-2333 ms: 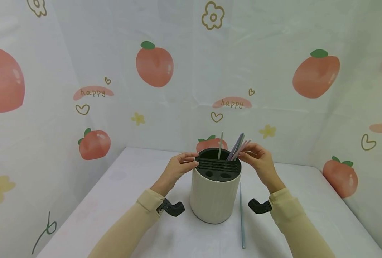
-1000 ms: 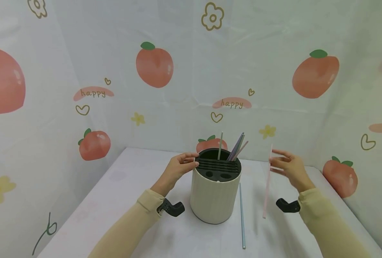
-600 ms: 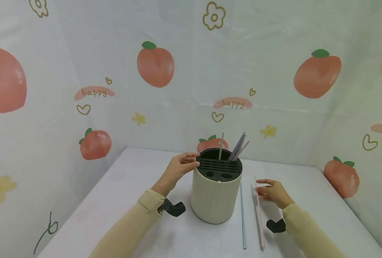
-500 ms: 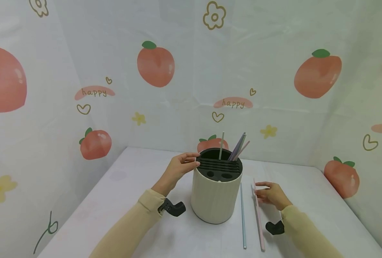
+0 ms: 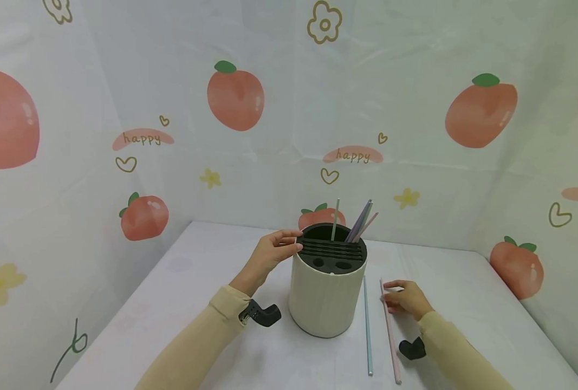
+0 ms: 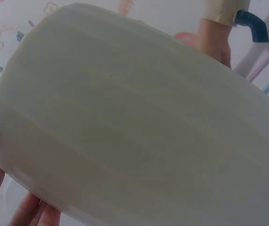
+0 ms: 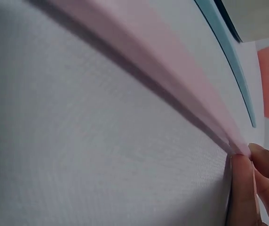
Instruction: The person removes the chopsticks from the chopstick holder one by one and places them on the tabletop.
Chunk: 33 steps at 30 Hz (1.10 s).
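A cream ribbed holder (image 5: 325,303) with a black slotted lid (image 5: 332,250) stands upright on the white table. My left hand (image 5: 267,257) rests its fingertips against the left of the rim; in the left wrist view the fingers (image 6: 27,210) touch its wall. My right hand (image 5: 408,298) pinches the far end of a thin pink straw-like stick (image 5: 390,336), which lies along the table. The right wrist view shows thumb and finger at the tip of that pink stick (image 7: 172,70). A blue stick (image 5: 368,330) lies between it and the holder.
In the holder's back opening, a pale green stick (image 5: 335,219) stands apart, while purple sticks (image 5: 359,222) and a pink one (image 5: 369,225) lean right. A white cloth wall printed with peaches (image 5: 235,100) rises behind the table.
The right hand has drawn one pink stick out of the holder, carried it right and lowered it to the table, then slid slightly left. The left hand stays at the rim.
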Each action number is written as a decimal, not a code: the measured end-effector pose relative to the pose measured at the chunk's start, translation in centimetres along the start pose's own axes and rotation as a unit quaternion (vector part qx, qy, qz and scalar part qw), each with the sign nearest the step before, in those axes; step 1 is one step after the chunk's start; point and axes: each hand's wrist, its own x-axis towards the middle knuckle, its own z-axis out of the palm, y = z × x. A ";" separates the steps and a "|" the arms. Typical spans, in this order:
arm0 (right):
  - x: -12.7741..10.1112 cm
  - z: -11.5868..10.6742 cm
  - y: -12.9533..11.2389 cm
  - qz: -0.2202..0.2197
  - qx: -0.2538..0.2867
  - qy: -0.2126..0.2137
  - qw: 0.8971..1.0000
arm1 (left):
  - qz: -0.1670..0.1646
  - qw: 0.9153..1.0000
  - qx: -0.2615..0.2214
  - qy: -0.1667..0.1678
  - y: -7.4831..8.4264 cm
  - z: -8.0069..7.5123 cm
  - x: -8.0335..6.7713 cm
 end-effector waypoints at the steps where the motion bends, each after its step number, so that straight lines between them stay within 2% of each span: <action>1: 0.0 0.0 -0.1 0.001 -0.004 0.002 1.000 | 0.001 1.000 0.002 0.001 0.0 0.0 0.0; 13: 0.1 0.4 -0.3 0.010 -0.025 0.013 1.000 | -0.010 1.000 -0.003 0.003 0.2 0.1 0.0; 28: -0.2 -0.2 -0.7 0.013 -0.006 0.000 1.000 | -0.006 1.000 -0.004 -0.002 0.0 0.1 0.2; 32: -0.6 -1.4 -2.0 -0.029 0.055 -0.028 0.998 | -0.009 1.000 -0.002 0.001 0.0 0.0 0.1; 33: 0.3 -1.9 -1.7 -0.076 0.097 -0.051 0.991 | -0.009 1.000 -0.001 0.001 0.0 0.0 0.1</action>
